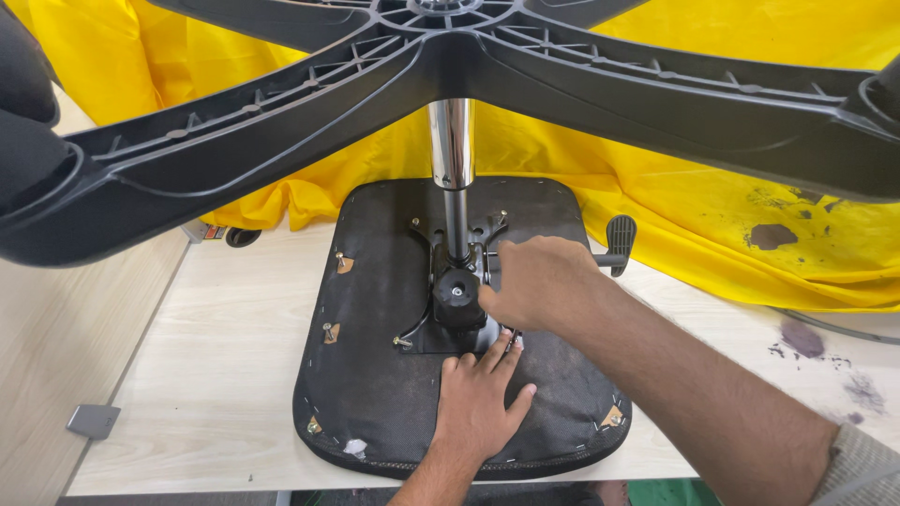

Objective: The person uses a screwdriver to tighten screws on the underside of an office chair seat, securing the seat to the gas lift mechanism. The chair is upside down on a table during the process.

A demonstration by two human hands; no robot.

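Observation:
An upturned office chair seat (375, 375), black underside up, lies on a light wooden table (225, 375). A black metal mechanism plate (441, 281) is bolted at its middle, with a chrome gas cylinder (452, 150) rising to the black five-arm star base (562, 66) overhead. My left hand (480, 398) rests flat on the seat underside, just below the plate, fingers together. My right hand (539, 281) is closed at the plate's right side next to a black knob (457, 292); what it grips is hidden.
A black lever handle (619, 239) sticks out to the seat's right. Yellow stained cloth (750, 215) covers the back of the table. A small grey metal piece (92, 420) lies at the table's left edge. Casters (28, 103) hang at the upper left.

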